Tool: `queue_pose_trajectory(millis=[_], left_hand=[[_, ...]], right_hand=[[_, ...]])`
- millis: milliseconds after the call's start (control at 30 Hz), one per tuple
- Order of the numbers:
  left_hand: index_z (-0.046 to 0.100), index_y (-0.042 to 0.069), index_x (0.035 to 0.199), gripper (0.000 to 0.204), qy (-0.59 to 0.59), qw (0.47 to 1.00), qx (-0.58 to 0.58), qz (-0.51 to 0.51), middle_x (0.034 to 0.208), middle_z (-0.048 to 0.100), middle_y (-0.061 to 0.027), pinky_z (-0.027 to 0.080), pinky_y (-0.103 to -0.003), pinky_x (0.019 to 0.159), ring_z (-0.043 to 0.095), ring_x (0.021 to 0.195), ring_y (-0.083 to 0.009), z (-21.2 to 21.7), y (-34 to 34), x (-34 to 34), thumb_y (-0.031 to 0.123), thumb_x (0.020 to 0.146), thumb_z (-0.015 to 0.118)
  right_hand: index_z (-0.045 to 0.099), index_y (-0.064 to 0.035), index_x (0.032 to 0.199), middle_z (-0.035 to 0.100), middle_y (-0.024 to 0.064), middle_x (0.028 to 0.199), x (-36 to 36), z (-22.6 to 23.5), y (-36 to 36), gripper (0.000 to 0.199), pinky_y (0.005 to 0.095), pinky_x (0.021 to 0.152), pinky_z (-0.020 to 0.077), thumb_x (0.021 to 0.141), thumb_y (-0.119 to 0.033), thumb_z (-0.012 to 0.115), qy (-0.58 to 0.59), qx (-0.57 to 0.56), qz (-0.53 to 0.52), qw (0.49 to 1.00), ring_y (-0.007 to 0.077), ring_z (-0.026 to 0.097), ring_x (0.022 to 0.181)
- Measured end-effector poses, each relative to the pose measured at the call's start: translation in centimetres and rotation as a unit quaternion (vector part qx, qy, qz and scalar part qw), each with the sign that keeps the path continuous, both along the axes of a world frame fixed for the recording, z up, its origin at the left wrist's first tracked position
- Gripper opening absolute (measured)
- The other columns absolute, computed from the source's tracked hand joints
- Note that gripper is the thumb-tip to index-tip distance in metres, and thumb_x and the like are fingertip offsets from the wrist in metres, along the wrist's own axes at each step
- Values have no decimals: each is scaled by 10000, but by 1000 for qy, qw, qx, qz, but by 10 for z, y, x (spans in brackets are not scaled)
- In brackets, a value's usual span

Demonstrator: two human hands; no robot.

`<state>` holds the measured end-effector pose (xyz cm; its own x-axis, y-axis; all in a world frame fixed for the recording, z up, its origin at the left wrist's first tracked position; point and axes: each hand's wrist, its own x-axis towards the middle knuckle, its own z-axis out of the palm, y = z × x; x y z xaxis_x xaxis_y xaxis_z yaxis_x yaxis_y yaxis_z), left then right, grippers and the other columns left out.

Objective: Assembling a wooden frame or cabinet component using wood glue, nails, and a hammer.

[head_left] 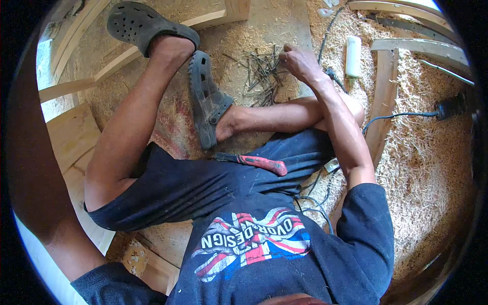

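Observation:
My right hand [301, 62] reaches forward to a loose pile of several thin dark nails [263, 77] lying on a sawdust-covered wooden floor. Its fingers curl down onto the far right edge of the pile, and I see only its back, so any grip is hidden. My left arm [31, 168] runs up the left rim, and its hand is out of view. A tool with a red and black handle [259, 162] lies across my lap on dark shorts. My legs are folded, with dark grey clogs [207, 99] on both feet.
Curved wooden planks [386, 96] lie to the right and at the far left. A white tube [353, 55] rests on wood shavings beyond my right hand. A black cable with a plug [448, 108] crosses the right side. Thick shavings cover the floor at right.

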<state>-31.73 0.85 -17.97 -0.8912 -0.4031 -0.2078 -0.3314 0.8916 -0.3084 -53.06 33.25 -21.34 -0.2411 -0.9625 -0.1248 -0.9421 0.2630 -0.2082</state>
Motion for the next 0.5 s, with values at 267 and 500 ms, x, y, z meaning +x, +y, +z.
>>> queue_pose_trajectory(millis=[267,500], left_hand=[[730,104,840,254,1,999,-45,22,897,721,-68,510,-458,755,671,827,-287,-20,-11,4,230,881,513],[775,150,877,269,88,996,16,19,858,727,-45,522,-393,758,675,809,-212,75,-10,-153,352,881,598]], right_hand=[[741,-17,1050,750,55,947,-5,42,-5,238,272,694,525,969,-239,716,-520,-36,-226,823,114,680,821],[643,-37,1209,728,65,949,-22,135,0,286,248,669,552,956,-141,730,-665,-188,-209,692,147,701,839]])
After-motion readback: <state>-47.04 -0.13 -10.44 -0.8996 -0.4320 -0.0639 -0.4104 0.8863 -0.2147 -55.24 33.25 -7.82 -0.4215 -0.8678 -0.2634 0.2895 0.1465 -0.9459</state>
